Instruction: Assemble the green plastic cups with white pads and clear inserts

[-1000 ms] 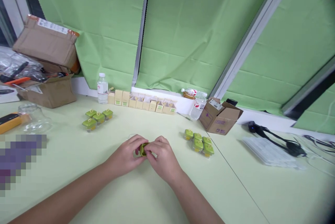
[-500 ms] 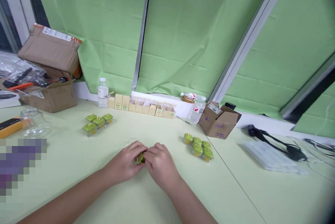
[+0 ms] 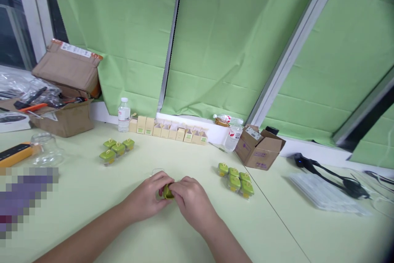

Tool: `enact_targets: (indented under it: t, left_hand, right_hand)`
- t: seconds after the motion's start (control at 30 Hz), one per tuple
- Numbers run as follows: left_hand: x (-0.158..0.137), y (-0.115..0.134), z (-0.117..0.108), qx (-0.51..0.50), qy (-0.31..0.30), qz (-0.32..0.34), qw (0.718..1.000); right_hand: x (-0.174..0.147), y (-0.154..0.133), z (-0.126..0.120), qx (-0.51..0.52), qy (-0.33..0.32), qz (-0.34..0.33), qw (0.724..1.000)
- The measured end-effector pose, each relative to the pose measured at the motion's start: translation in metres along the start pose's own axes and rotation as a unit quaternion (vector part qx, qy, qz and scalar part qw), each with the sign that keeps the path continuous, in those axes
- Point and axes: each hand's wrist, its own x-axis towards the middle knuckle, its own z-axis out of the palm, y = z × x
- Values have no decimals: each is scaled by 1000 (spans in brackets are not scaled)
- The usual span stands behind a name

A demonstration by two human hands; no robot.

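Between my fingertips is a small green lid (image 3: 168, 192), seen from its hollow side and partly covered by the fingers. My left hand (image 3: 150, 197) is closed around its left side. The fingers of my right hand (image 3: 192, 199) pinch its right edge. Just behind my left hand, a small clear plastic cup (image 3: 158, 171) is on the table, mostly hidden. To the left stand several small clear boxes with green lids (image 3: 117, 148). Another group of green-lidded boxes (image 3: 234, 183) sits to the right of my right hand.
A row of small cream cartons (image 3: 164, 130) lines the back, beside a water bottle (image 3: 124, 115). Cardboard boxes stand at the left (image 3: 69, 119) and right (image 3: 258, 148). A clear jar (image 3: 46, 152) is at left; black glasses (image 3: 332, 177) lie over clear plastic sheets (image 3: 323, 193) at right.
The whole view has shifted slightly, so everything appears a little lower. More of the green lid's hollow side shows between my fingers, and my right hand has turned a little.
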Motion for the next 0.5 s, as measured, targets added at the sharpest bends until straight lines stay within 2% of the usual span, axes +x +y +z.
enact_targets:
  t: [0.23, 0.4, 0.5]
  left_hand:
    - [-1, 0, -1, 0, -11, -6, 1000]
    - [-1, -2, -2, 3, -20, 5, 1000]
    - [-2, -1, -2, 3, -24, 2, 1000]
  right_hand:
    - [0, 3, 6, -31, 2, 16, 999]
    - [0, -2, 6, -93, -13, 23, 995]
    - [0, -3, 6, -86, -18, 23, 996]
